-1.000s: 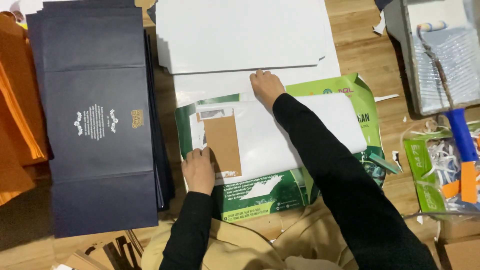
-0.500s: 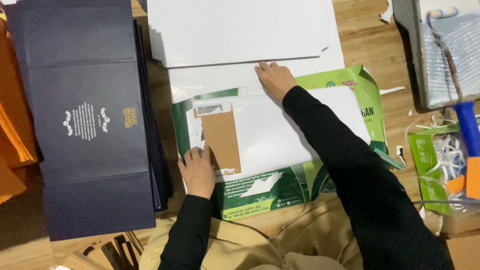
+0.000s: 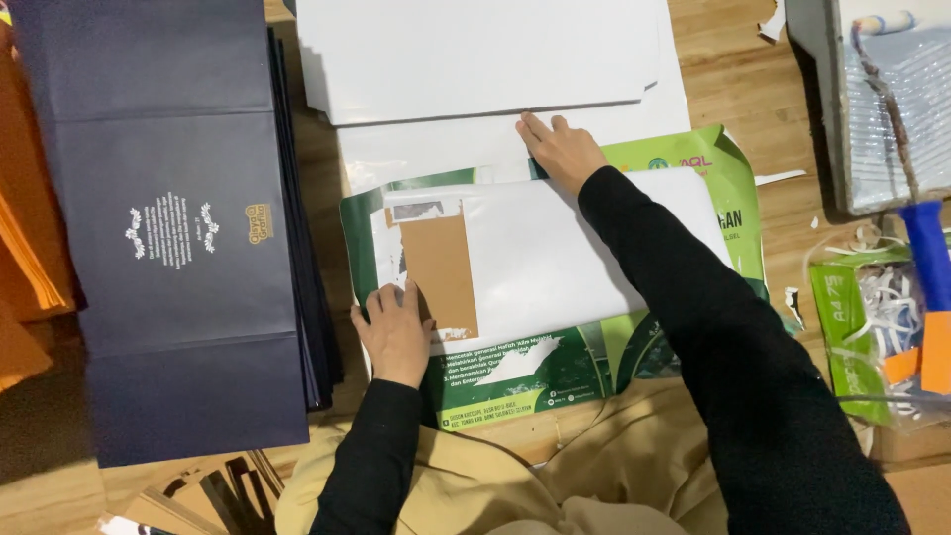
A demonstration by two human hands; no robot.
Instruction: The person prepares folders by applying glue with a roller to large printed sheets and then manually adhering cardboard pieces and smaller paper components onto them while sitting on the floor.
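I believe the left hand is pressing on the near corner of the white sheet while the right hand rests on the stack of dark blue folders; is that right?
Not quite. In the head view, the right hand rests at the far edge of the white sheet, not on the dark blue folders, which lie untouched to the left. The left hand does press the near corner.

Probably a paper-craft workshop floor: stacked navy printed covers, white card sheets, glue roller tray.

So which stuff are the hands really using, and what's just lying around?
In use:
left hand pressing the white sheet beside its brown cardboard patch
right hand at the white sheet's top edge
green printed banner underneath

Lying about:
navy flat boxes
white card stack
paint roller
grey tray
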